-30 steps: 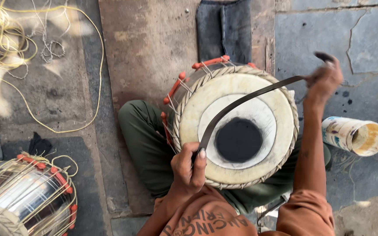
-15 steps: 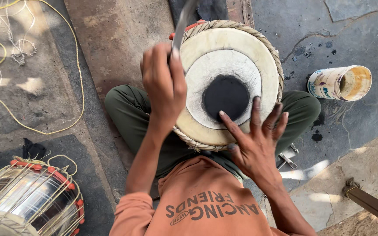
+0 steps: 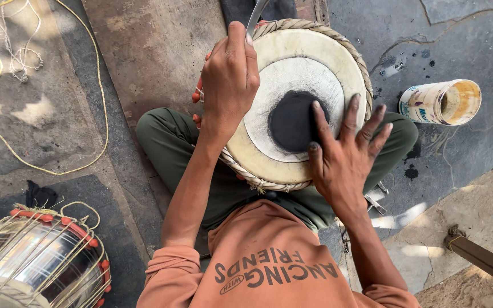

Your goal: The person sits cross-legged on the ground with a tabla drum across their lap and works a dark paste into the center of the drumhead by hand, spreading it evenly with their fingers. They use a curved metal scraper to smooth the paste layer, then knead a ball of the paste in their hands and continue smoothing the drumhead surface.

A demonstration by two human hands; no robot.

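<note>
My left hand (image 3: 229, 80) grips a thin dark strap (image 3: 255, 17) above the round cream-skinned drum (image 3: 292, 68). My right hand (image 3: 343, 154) lies spread wide, fingertips on its black centre patch (image 3: 292, 121).

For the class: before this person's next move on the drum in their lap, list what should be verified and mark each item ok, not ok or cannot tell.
1. Drum steady in the lap: ok, it rests between the crossed legs.
2. Right hand bracing the drumhead: ok, its fingers spread flat, touching the black centre patch.
3. Left hand gripping the dark strap: ok, fist closed around it.
4. Strap's far end free: cannot tell, it leaves the picture.
5. Open tin out of the way: ok, lying apart on the floor.
6. Second drum apart: ok, beside the left knee.
</note>
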